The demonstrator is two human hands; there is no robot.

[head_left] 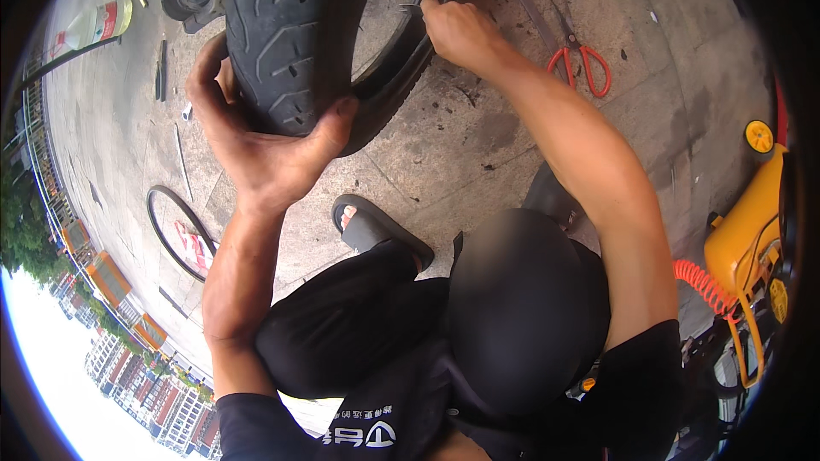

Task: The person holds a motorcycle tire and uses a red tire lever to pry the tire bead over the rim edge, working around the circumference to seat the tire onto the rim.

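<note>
The tread of a black, grooved rubber tyre (pixel 290 34) is gripped by the left hand (pixel 269 141), with the thumb laid over the near edge. By the tyre's far edge, a small, thin, metallic-looking piece (pixel 410 7) is pinched in the right hand (pixel 461 30); its kind cannot be told. The tyre is held in front of the knees, above grey stone paving (pixel 512 162). Steadiness is probably best kept by a firm left grip, with the right fingertips kept light. Red-handled scissors (pixel 581 64) are best minded, lying near the right forearm.
</note>
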